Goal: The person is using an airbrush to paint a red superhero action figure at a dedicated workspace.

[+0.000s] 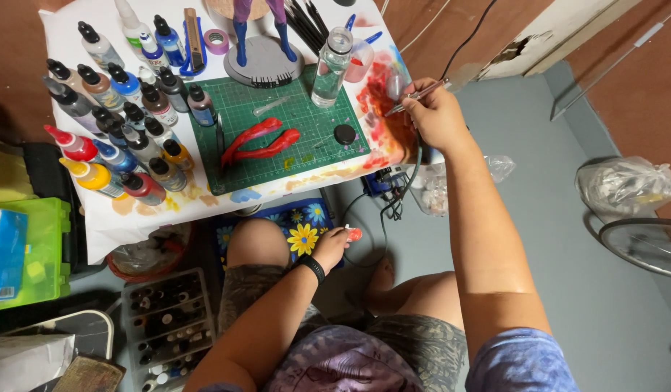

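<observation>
1. Right hand (438,115) has its grip closed on a thin brush (417,94). I see the tip over the red-smeared paper (383,109) at the bench's right edge.
2. Left hand (330,248) sits low, near the knee, well apart from the bench. Grip pinched on a small red part (353,234).
3. Progress, my read: the part already looks red, so base colour seems on; the brush looks to be loading or wiping paint. How much is left to paint I cannot judge.
4. Two long red pieces (259,141) lie on the green mat (277,127), apparently painted. Figure (261,29) stands on a grey base behind the mat.
5. Paint bottles (121,109) crowd the bench's left side; clear bottle (330,67) stands on the mat's far right corner.
6. Hard to make out: the part's shape and far side, hidden by fingers. The figure is cut off above the legs. Brush bristles are too small to see.
</observation>
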